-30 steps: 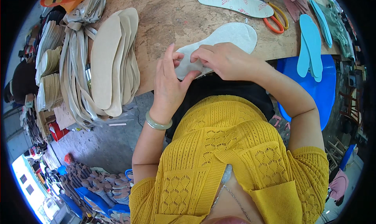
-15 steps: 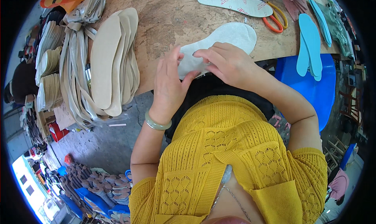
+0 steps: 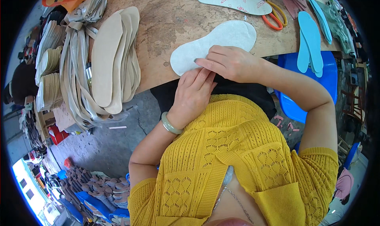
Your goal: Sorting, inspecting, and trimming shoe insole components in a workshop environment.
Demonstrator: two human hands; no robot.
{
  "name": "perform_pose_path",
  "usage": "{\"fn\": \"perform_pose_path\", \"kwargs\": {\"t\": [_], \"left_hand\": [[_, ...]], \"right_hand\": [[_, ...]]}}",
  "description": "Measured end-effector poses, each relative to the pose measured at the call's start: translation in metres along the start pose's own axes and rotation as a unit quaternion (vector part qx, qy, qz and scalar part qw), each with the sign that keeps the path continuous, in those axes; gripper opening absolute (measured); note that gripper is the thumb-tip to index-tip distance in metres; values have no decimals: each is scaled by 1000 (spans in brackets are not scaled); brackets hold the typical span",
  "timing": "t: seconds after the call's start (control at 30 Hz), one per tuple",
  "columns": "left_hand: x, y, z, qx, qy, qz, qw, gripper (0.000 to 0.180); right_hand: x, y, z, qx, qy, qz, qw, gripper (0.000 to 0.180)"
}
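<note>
since a second ago the white insole (image 3: 215,44) has slid a little toward the near edge of the desk (image 3: 166,24), and both hands have dropped with it: the left hand (image 3: 192,95) now lies lower, fingers together and stretched up to the insole's near rim, while the right hand (image 3: 229,62) rests flat over that same rim, fingertips pressing down where the left ones meet them. whether anything thin is pinched between them cannot be told. it looks as though the work stays at that one edge of the insole, the hands settling rather than lifting it.

the desk is worn brown board. on it lie a stack of tan insoles (image 3: 114,56) beside bundled pale strips (image 3: 77,71), a printed white insole (image 3: 234,2) at the far side, orange-handled scissors (image 3: 276,15) just beside it, and light blue insoles (image 3: 310,38) to the right over a blue chair (image 3: 316,87). below, a grey concrete floor (image 3: 99,147) with more piled insoles at the left.
</note>
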State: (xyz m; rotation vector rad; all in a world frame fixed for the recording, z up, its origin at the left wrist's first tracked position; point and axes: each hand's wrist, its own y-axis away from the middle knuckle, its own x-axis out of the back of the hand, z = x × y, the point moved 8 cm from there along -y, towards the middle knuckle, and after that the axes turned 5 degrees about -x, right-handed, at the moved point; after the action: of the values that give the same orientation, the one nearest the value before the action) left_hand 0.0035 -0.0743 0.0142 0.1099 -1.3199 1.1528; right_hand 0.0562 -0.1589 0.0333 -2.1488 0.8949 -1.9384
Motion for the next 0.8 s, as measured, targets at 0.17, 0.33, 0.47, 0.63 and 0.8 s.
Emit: {"fn": "perform_pose_path", "kwargs": {"t": [0.17, 0.33, 0.47, 0.63, 0.8], "left_hand": [[-2, 2, 1, 8, -7, -22, 1000, 39], [-3, 2, 3, -6, -23, -27, 999, 37], [-3, 4, 3, -7, -27, -27, 999, 35], [-2, -1, 2, 6, 5, -21, 1000, 33], [8, -6, -4, 7, 38, -19, 999, 30]], "right_hand": [[2, 1, 4, -16, -38, 61, 997, 41], [-8, 6, 24, -151, -87, 106, 979, 33], [-25, 16, 61, -388, -312, 71, 864, 27], [-9, 49, 99, -470, -534, 202, 673, 25], [58, 73, 51, -398, -169, -49, 900, 18]]}}
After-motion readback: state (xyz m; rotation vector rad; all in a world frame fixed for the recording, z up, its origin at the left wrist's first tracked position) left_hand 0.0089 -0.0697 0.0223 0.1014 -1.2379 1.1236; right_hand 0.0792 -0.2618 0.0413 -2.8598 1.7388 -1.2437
